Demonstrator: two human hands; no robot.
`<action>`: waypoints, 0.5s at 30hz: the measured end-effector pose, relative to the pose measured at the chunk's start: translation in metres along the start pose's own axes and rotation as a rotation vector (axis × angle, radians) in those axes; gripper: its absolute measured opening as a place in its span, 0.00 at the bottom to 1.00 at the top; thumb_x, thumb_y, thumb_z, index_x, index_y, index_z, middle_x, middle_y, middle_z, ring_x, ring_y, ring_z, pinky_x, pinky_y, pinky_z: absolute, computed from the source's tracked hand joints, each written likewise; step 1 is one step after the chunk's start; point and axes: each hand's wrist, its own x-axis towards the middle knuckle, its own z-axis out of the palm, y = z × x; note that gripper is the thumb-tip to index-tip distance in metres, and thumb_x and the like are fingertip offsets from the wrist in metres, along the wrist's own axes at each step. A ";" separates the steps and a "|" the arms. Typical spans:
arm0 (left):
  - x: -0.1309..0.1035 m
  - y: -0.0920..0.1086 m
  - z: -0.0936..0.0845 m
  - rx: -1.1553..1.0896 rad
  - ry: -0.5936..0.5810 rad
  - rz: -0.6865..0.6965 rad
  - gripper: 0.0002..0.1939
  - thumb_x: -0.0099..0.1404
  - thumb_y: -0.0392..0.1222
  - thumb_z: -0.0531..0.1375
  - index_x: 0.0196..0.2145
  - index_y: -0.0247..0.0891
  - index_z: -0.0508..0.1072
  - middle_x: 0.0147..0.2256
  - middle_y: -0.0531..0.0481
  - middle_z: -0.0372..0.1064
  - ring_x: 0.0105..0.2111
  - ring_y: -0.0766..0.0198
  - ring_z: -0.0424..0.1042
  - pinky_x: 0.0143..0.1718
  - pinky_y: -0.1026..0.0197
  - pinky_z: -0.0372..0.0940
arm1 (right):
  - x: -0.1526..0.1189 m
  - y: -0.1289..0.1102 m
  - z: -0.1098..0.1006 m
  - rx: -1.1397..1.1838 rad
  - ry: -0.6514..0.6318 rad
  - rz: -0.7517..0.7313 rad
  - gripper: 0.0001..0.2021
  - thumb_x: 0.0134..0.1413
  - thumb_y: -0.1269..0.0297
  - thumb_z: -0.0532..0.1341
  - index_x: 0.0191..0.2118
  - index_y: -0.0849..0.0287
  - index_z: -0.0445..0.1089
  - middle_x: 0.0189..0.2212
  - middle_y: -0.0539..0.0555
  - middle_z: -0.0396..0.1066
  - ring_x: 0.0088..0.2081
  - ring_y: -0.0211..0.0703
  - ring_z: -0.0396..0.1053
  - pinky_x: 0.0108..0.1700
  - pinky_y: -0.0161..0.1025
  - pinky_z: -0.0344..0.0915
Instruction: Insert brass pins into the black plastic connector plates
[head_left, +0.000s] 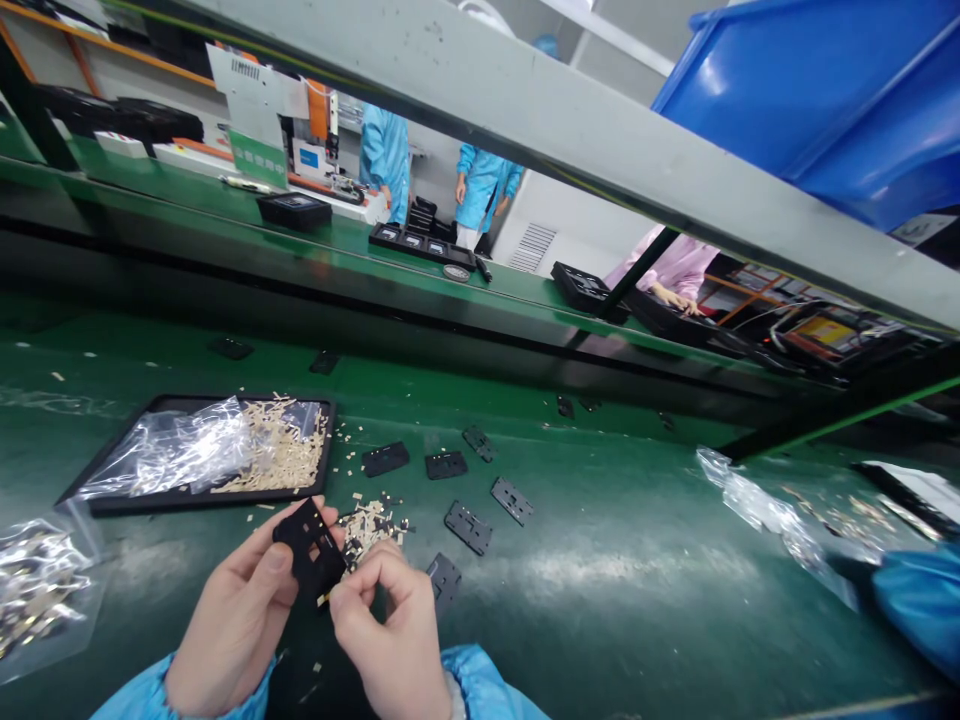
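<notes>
A black plastic part with small cut-outs (309, 552) is tilted in my left hand (244, 610), the thumb on its face and the fingers behind it. My right hand (394, 620) is closed in a pinch at the part's lower right edge; a small yellowish bit shows beside the fingertips, and what they hold is too small to name. Just beyond the hands lies a pile of small beige and black pieces (369, 522). Several similar black parts (469, 527) lie on the green table (600, 560) to the right of the pile.
A black tray (326, 470) at the left holds clear bags and many beige pieces. Bags of metal pieces (41, 585) lie at far left and right (772, 510). A blue sleeve (919, 600) is at the right edge. People (484, 190) stand beyond the shelf, below a blue bin (810, 90).
</notes>
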 end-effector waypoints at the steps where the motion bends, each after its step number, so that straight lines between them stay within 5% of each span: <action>1: 0.000 0.001 0.001 0.002 -0.008 0.000 0.33 0.25 0.59 0.77 0.32 0.42 0.83 0.33 0.46 0.82 0.33 0.51 0.80 0.31 0.60 0.76 | 0.000 0.000 0.000 -0.002 0.001 -0.005 0.12 0.41 0.72 0.58 0.16 0.54 0.54 0.18 0.46 0.57 0.26 0.41 0.60 0.38 0.42 0.63; 7: -0.003 0.004 0.004 0.018 0.034 -0.044 0.39 0.18 0.59 0.77 0.33 0.41 0.82 0.36 0.43 0.82 0.41 0.39 0.79 0.40 0.49 0.76 | 0.000 0.001 0.001 -0.010 0.027 -0.039 0.13 0.40 0.73 0.58 0.16 0.54 0.53 0.18 0.45 0.56 0.26 0.40 0.59 0.39 0.43 0.63; 11: -0.005 0.006 0.006 0.028 0.044 -0.041 0.38 0.18 0.60 0.76 0.31 0.43 0.82 0.35 0.46 0.82 0.43 0.41 0.78 0.42 0.50 0.75 | -0.001 0.002 0.001 -0.029 0.018 -0.061 0.12 0.41 0.72 0.57 0.17 0.54 0.52 0.18 0.45 0.55 0.25 0.39 0.58 0.41 0.44 0.62; 15: -0.006 0.007 0.009 -0.003 0.063 -0.045 0.36 0.16 0.58 0.77 0.29 0.43 0.83 0.35 0.46 0.82 0.36 0.49 0.80 0.34 0.59 0.75 | -0.002 0.001 0.001 -0.048 0.013 -0.061 0.12 0.42 0.70 0.56 0.18 0.54 0.52 0.19 0.45 0.55 0.26 0.40 0.58 0.42 0.45 0.61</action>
